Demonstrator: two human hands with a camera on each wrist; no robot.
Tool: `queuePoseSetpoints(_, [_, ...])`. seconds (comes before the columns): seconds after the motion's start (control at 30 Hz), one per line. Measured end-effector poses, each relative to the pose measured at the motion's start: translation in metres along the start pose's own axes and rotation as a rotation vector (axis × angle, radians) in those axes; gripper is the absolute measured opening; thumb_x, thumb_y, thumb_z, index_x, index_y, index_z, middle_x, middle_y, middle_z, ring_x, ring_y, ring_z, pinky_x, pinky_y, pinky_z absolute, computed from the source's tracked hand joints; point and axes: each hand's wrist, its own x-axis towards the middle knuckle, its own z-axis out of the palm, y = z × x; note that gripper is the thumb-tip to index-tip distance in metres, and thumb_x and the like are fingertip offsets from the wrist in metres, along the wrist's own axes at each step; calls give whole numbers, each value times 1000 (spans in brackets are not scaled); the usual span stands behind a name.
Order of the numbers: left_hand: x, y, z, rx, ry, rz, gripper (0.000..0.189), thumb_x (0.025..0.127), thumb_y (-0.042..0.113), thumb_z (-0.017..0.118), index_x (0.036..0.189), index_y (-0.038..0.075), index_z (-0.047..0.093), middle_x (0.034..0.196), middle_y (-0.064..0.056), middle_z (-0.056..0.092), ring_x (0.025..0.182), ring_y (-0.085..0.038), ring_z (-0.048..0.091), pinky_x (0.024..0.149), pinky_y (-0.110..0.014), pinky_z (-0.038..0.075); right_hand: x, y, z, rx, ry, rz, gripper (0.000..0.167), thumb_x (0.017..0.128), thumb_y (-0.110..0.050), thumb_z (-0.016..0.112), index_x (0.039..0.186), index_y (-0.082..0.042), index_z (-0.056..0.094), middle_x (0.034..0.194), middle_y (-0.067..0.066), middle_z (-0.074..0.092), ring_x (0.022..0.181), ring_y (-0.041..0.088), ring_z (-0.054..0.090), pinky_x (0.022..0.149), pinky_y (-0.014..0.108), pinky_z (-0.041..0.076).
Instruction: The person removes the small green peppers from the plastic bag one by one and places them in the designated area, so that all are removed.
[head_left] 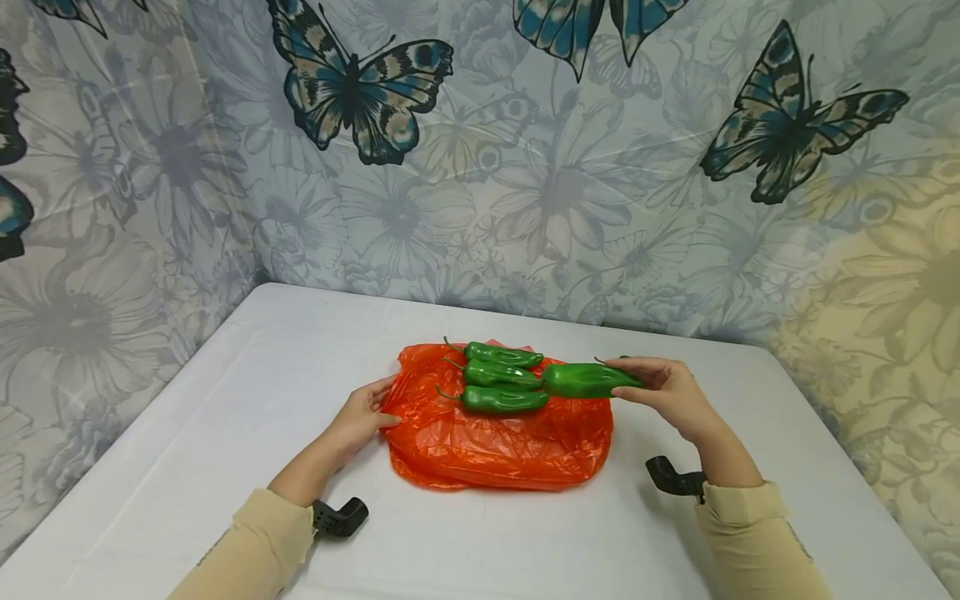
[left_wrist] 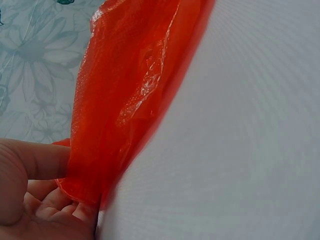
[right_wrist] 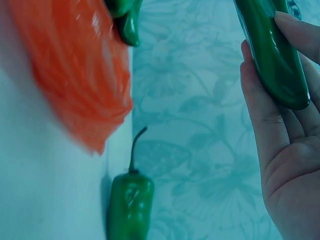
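An orange-red plastic bag (head_left: 495, 454) lies on the table, its left edge pinched between the thumb and fingers of my left hand (head_left: 360, 421). Three green peppers (head_left: 504, 401) rest on top of it in a stack of rows, stems to the left. My right hand (head_left: 667, 392) grips another green pepper (head_left: 581, 380) by its right end, over the bag's right part; its left end meets the peppers there in the head view. In the right wrist view, this held pepper (right_wrist: 275, 55) lies between thumb and fingers. The left wrist view shows the bag's edge (left_wrist: 125, 100) under my left thumb.
One more green pepper (right_wrist: 132, 205) lies on the table near my right hand, almost wholly hidden behind it in the head view. A white cloth covers the table (head_left: 480, 550). Behind stands a butterfly-patterned wall covering (head_left: 555, 192). Black wrist mounts (head_left: 341, 517) jut from both sleeves.
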Motion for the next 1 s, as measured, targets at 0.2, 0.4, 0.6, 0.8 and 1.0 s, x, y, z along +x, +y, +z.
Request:
queuePoseSetpoints(0.2, [0,1,0,3,-4,-7,70,81,-12,54,145,0,29,149,-22,31,137,-35,31,107,-44,36,-7,10,-9,-34,39,59,38,81,-12,70,118,-7,64,112,-20,59,95,-7,61,76,17,54])
queuePoseSetpoints(0.4, [0,1,0,3,0,-10,69,81,-12,54,145,1,29,148,-22,31,136,-35,33,107,-43,38,-14,19,-21,-46,63,79,38,83,-13,69,120,-9,63,108,-29,58,95,-10,59,75,14,53])
queuePoseSetpoints(0.6, [-1,2,-1,7,0,-12,69,82,-11,54,145,1,29,148,-22,31,135,-35,34,105,-42,39,-21,26,-30,-53,89,120,39,83,-18,69,122,-16,63,114,-26,56,100,-17,53,79,9,49])
queuePoseSetpoints(0.8, [0,2,0,10,-4,-10,69,82,-11,54,145,1,29,149,-22,31,136,-36,32,107,-44,36,-27,36,-38,-94,119,159,40,84,-23,68,124,-19,61,118,-25,54,101,-21,49,81,6,45])
queuePoseSetpoints(1.0, [0,1,0,11,4,-13,69,82,-11,54,145,1,29,149,-22,31,136,-35,33,107,-43,37,-32,44,-47,-138,133,197,45,84,-28,67,127,-17,59,116,-29,52,101,-23,45,80,3,41])
